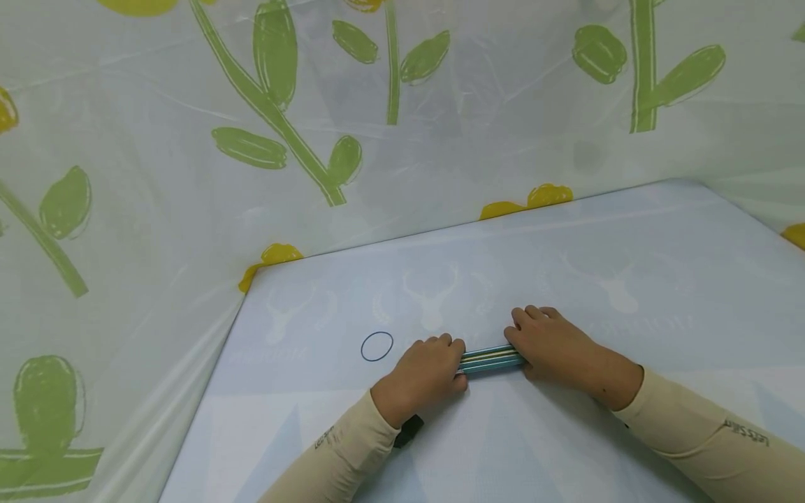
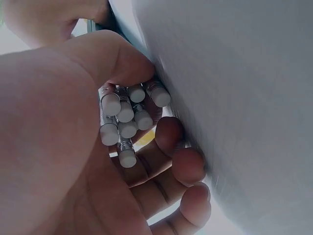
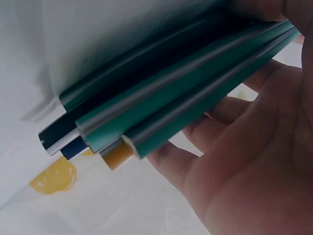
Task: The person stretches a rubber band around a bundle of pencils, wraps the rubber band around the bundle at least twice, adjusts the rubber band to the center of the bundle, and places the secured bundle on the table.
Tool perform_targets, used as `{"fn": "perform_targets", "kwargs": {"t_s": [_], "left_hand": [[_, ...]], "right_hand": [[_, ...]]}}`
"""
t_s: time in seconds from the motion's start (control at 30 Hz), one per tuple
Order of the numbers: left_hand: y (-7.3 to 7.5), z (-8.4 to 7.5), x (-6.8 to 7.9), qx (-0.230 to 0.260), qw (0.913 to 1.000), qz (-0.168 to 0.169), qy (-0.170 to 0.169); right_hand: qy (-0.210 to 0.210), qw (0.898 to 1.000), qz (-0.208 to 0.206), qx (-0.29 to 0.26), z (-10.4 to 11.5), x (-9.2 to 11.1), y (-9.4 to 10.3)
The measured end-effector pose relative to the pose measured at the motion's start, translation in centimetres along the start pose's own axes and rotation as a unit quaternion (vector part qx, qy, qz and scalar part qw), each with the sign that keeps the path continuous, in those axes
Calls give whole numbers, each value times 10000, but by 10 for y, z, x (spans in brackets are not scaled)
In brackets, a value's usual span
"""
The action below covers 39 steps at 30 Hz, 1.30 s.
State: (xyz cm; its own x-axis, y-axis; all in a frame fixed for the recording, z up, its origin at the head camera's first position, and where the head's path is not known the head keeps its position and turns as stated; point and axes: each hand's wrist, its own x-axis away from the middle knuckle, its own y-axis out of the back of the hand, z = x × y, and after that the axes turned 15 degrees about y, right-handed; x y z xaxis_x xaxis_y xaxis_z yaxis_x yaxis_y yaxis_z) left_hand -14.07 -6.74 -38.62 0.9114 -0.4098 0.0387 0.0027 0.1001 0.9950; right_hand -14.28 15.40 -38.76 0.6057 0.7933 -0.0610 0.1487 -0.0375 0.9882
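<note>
Both hands hold a bundle of pencils [image 1: 487,360] low over the table, lying roughly left to right. The left hand [image 1: 428,374] grips the left end, where several white eraser tips [image 2: 126,115] in metal ferrules poke out between thumb and fingers. At the other end is the right hand [image 1: 556,349], its fingers round the bundle. In the right wrist view the blunt, unsharpened pencil ends [image 3: 108,139] show uneven, mostly green with silver stripes, one yellow and one dark blue. A thin blue ring [image 1: 377,346] lies on the table left of the left hand.
The pale table cover [image 1: 302,433] carries faint deer-head prints. Behind and at the left hangs a whitish sheet [image 1: 157,209] with green stems and yellow flowers, meeting the table's far and left edges. A small dark object [image 1: 409,432] sits under the left wrist.
</note>
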Motion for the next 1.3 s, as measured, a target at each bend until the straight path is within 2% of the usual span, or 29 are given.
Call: {"fn": "perform_targets", "kwargs": {"t_s": [0.5, 0.73, 0.93, 1.07, 1.3], "left_hand": [[-4, -1, -2, -222, 9997, -116, -64], [-4, 1, -1, -146, 9981, -568, -162], [-5, 3, -3, -173, 9921, -1241, -53], [-3, 3, -4, 42, 9893, -1458, 78], [4, 1, -4, 723, 9879, -1315, 382]], "right_hand": [[-69, 9999, -82, 57, -1, 0, 0], [-87, 9981, -460, 398, -2, 1, 1], [-216, 9956, -714, 561, -3, -1, 2], [-376, 9945, -801, 554, -3, -2, 4], [-559, 9942, -770, 508, -2, -3, 5]]}}
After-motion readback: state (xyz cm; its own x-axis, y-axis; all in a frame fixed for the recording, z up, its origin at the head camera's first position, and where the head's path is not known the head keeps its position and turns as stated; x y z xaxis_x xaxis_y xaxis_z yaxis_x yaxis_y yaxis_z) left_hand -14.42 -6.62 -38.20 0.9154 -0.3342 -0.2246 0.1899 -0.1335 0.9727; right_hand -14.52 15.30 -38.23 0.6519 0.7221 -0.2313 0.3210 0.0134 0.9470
